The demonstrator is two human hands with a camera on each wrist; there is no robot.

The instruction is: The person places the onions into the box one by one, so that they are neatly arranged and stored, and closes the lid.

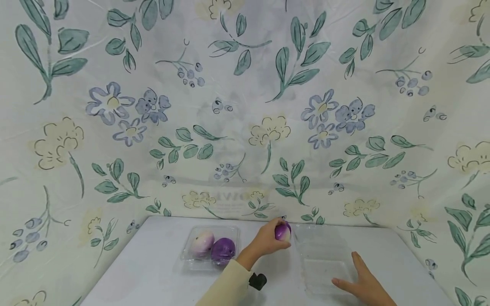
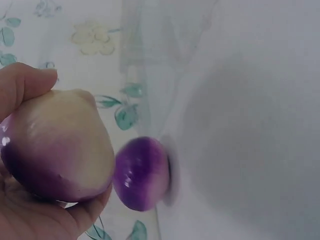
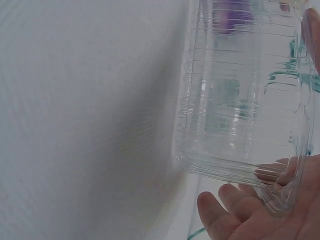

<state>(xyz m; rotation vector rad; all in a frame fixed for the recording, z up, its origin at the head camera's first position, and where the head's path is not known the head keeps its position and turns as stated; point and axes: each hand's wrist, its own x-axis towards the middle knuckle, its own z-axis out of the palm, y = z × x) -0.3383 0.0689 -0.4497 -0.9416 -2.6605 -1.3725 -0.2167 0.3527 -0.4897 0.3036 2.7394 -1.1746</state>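
Right now the person's left hand (image 1: 264, 242) is curled round a small purple-and-white turnip (image 1: 283, 232), holding it up off the table (image 1: 153, 272) just beside the far left corner of an empty clear plastic tray (image 1: 325, 263). From the fingers the tray lies to the right and slightly nearer the person, so the left hand is the one closer to its far end; the tray's long axis runs from the near edge of the table toward the back edge. The right hand (image 1: 363, 282) rests on the tray's near right corner with fingers spread and fairly straight, steadying it rather than gripping. Well to the left, near the back edge, a second clear tray (image 1: 187, 255) holds two more turnips, a paler one (image 1: 203, 243) touching a deep purple one (image 1: 223, 249). A flowered cloth (image 1: 245, 106) hangs behind.
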